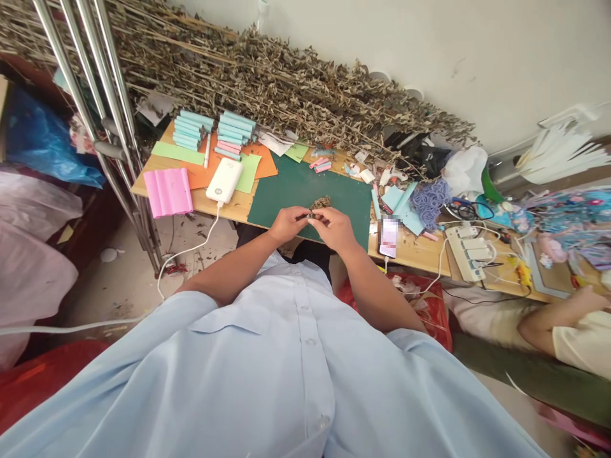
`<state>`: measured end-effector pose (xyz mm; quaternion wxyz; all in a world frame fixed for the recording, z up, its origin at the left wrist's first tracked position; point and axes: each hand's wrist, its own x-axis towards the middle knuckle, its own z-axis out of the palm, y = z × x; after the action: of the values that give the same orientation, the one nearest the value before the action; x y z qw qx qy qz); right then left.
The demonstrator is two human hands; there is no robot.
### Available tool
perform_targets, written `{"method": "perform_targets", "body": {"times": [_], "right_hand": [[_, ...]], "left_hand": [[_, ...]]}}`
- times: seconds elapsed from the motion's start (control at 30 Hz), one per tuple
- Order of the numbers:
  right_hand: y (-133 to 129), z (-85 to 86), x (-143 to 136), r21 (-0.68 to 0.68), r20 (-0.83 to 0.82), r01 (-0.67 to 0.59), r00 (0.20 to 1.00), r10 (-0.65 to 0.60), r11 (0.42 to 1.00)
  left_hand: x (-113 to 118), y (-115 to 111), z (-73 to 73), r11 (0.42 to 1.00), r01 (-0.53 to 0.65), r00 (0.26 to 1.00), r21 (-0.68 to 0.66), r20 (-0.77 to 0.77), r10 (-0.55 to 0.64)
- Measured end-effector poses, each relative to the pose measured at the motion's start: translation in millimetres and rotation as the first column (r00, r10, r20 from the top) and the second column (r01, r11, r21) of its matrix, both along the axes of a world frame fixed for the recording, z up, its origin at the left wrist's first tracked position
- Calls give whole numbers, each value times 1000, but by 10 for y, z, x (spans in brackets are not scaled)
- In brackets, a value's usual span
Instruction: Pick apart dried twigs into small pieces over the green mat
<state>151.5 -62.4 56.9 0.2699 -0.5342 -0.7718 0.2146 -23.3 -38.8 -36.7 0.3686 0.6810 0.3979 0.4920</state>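
Over the near edge of the green cutting mat (310,178), my left hand (289,224) and my right hand (337,230) meet with fingertips pinched together. Between them is a small clump of dried leaves (310,216), mostly covered by the fingers. Just beyond the fingertips, a small heap of crumbled dried leaves (321,202) lies on the mat. Both hands are closed on the same clump.
Dried stalks (286,83) pile along the back. Blue paper rolls (191,129), a white power bank (224,179) and pink paper (168,192) lie left. A phone (389,237), purple yarn (431,202) and power strip (465,253) lie right. Another person's arm (563,315) is at far right.
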Motion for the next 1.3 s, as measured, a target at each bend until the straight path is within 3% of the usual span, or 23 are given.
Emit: {"method": "perform_targets", "body": {"times": [0.23,0.47,0.67,0.8,1.0,1.3], "right_hand": [[17,-105,-147,14,-90,123,988,-122,992],[140,-164,-105,-243,-160,215,953,-258,946],[118,-127,-111,-329,-346,164,895,-280,930],[31,-140,-76,-219,-355,120,915,-193,968],[-81,-109,-28,102,-123,-33,991,45,994],[-50,-54,17,176,110,-161,984,143,971]], "left_hand": [[-3,9,12,999,-6,1000,-32,-13,6],[-16,-6,55,999,34,999,-23,1,-34],[-22,-25,79,999,38,999,7,10,-38],[-12,-16,47,1000,-1,1000,1,0,1],[-9,-8,23,1000,5,1000,-10,27,-5],[-17,-14,54,999,3,1000,-41,28,-1]]}}
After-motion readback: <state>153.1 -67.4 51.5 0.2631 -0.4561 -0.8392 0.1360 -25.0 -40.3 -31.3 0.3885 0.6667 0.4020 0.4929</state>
